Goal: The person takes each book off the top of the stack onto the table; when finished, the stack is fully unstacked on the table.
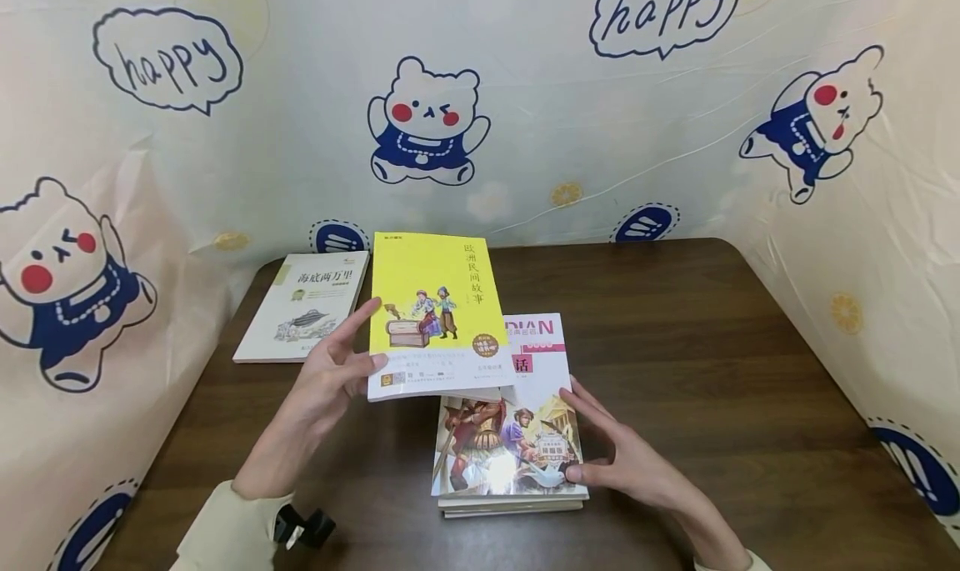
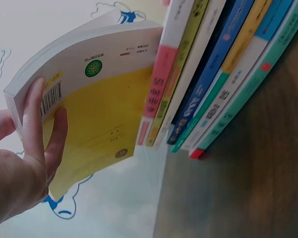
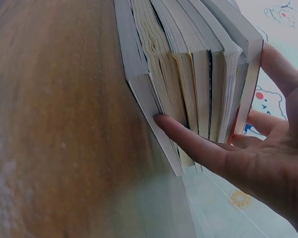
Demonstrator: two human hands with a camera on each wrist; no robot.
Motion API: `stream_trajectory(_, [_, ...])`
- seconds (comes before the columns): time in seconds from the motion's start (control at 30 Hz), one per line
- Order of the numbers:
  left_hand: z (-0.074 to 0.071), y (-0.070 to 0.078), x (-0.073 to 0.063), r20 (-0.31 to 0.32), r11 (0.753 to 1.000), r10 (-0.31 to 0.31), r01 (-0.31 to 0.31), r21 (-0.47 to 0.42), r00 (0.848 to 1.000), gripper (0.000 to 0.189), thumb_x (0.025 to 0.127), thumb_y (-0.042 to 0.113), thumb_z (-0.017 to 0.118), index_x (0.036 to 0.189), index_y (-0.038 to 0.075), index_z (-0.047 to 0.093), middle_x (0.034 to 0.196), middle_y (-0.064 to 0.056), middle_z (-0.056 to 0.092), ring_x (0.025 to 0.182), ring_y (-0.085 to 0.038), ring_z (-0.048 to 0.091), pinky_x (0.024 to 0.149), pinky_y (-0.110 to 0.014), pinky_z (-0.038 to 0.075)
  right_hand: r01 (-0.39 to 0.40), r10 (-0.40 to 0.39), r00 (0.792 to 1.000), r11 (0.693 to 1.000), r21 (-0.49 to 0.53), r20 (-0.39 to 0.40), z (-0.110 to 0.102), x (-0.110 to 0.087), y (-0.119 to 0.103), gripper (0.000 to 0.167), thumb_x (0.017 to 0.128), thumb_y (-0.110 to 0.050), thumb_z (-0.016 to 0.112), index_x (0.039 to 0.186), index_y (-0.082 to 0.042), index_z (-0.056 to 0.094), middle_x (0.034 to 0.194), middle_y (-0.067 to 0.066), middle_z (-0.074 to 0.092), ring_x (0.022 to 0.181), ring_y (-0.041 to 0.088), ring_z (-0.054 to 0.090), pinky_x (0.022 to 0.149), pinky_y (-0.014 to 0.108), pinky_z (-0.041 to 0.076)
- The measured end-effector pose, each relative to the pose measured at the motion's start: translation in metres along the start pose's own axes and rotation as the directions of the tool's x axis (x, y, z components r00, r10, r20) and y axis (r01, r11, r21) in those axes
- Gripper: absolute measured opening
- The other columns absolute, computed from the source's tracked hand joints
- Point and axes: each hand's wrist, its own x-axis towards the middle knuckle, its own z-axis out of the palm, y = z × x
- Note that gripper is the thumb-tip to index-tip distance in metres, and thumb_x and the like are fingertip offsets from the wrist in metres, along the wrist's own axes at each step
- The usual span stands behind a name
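Note:
My left hand (image 1: 341,363) grips a yellow and white paperback book (image 1: 431,296) by its left edge, thumb on the front cover. In the left wrist view, fingers lie against its back cover, beside the barcode. The book is raised and partly covers a stack of books, topped by one with an illustrated cover (image 1: 517,446). My right hand (image 1: 633,463) touches the right side of this stack. In the right wrist view, its fairly straight fingers spread along the page edges (image 3: 198,94), one reaching down towards the lowest book.
A white book (image 1: 303,308) lies at the back left of the dark wooden table (image 1: 675,329). Behind and beside the table hangs a pale cloth (image 1: 540,137) printed with cartoon bears. A black wrist device (image 1: 303,527) sits at the left sleeve.

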Motion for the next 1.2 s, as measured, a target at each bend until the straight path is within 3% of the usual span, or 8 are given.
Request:
stream_trajectory(0.17, [-0.008, 0.008, 0.008, -0.026, 0.999, 0.028, -0.028, -0.018, 0.999, 0.079, 0.090, -0.012, 0.054, 0.155, 0.018, 0.021, 0.152, -0.010, 0.022, 0.093, -0.019, 0.067, 0.070, -0.029, 0.057, 0.032, -0.032, 0.999, 0.999, -0.013, -0.003, 0.000, 0.000, 0.001, 0.089, 0.078, -0.021, 0.081, 0.152, -0.030, 0.031, 0.161, 0.002, 0.012, 0.142, 0.042, 0.014, 0.097, 0.069, 0.029])
stream_trajectory(0.27, [-0.013, 0.012, 0.012, -0.034, 0.998, 0.053, -0.054, -0.024, 0.998, 0.078, 0.090, -0.013, 0.053, 0.155, 0.017, 0.021, 0.156, -0.007, 0.014, 0.098, -0.019, 0.065, 0.071, -0.030, 0.057, 0.028, -0.028, 1.000, 1.000, -0.008, -0.004, 0.001, 0.000, 0.001, 0.089, 0.078, -0.022, 0.081, 0.151, -0.030, 0.031, 0.161, -0.001, 0.013, 0.142, 0.039, 0.013, 0.099, 0.069, 0.028])
stream_trajectory(0.5, [-0.027, 0.019, 0.019, -0.081, 0.996, 0.078, -0.082, -0.041, 0.994, 0.076, 0.090, -0.013, 0.053, 0.154, 0.015, 0.023, 0.155, -0.007, 0.015, 0.102, -0.018, 0.063, 0.073, -0.030, 0.057, 0.005, -0.005, 1.000, 1.000, 0.007, 0.000, 0.002, -0.001, 0.000, 0.087, 0.079, -0.023, 0.080, 0.151, -0.031, 0.031, 0.161, -0.002, 0.012, 0.143, 0.038, 0.013, 0.099, 0.068, 0.029])
stream_trajectory(0.6, [-0.033, 0.021, 0.023, -0.103, 0.996, 0.072, -0.078, -0.053, 0.992, 0.076, 0.090, -0.012, 0.054, 0.154, 0.016, 0.025, 0.154, -0.006, 0.017, 0.100, -0.018, 0.063, 0.064, -0.020, 0.054, 0.016, -0.016, 1.000, 1.000, -0.006, -0.005, 0.001, -0.001, 0.000, 0.088, 0.079, -0.022, 0.080, 0.151, -0.030, 0.031, 0.161, -0.001, 0.012, 0.142, 0.040, 0.014, 0.099, 0.068, 0.029])
stream_trajectory(0.67, [-0.037, 0.022, 0.026, -0.107, 0.995, 0.065, -0.073, -0.075, 0.992, 0.075, 0.090, -0.013, 0.053, 0.154, 0.016, 0.024, 0.153, -0.006, 0.017, 0.099, -0.018, 0.062, 0.063, -0.019, 0.054, 0.020, -0.020, 1.000, 1.000, -0.011, -0.006, 0.001, -0.001, 0.001, 0.088, 0.079, -0.022, 0.080, 0.151, -0.030, 0.031, 0.161, -0.001, 0.012, 0.142, 0.040, 0.014, 0.099, 0.068, 0.029])
stream_trajectory(0.87, [-0.050, 0.024, 0.035, -0.105, 0.985, 0.060, -0.076, -0.155, 0.993, 0.076, 0.090, -0.016, 0.050, 0.154, 0.014, 0.021, 0.151, -0.007, 0.017, 0.097, -0.018, 0.064, 0.076, -0.031, 0.057, 0.012, -0.012, 1.000, 1.000, 0.007, -0.003, 0.001, 0.000, 0.000, 0.088, 0.079, -0.021, 0.080, 0.151, -0.029, 0.031, 0.161, -0.002, 0.012, 0.143, 0.038, 0.013, 0.100, 0.067, 0.028])
stream_trajectory(1.03, [-0.062, 0.023, 0.042, -0.102, 0.974, 0.078, -0.098, -0.203, 0.992, 0.076, 0.091, -0.018, 0.046, 0.155, 0.012, 0.017, 0.149, -0.009, 0.019, 0.093, -0.019, 0.066, 0.072, -0.032, 0.058, 0.013, -0.013, 1.000, 1.000, 0.014, -0.005, 0.001, 0.000, 0.000, 0.088, 0.079, -0.021, 0.080, 0.151, -0.029, 0.031, 0.161, -0.002, 0.011, 0.143, 0.038, 0.013, 0.100, 0.066, 0.029])
stream_trajectory(1.2, [-0.074, 0.020, 0.049, -0.123, 0.977, 0.064, -0.087, -0.193, 0.990, 0.078, 0.091, -0.018, 0.046, 0.155, 0.012, 0.015, 0.150, -0.010, 0.017, 0.093, -0.018, 0.066, 0.070, -0.033, 0.058, 0.001, -0.001, 1.000, 1.000, 0.005, -0.011, 0.002, 0.000, 0.000, 0.087, 0.079, -0.023, 0.080, 0.151, -0.031, 0.032, 0.161, -0.005, 0.012, 0.143, 0.035, 0.014, 0.101, 0.068, 0.026])
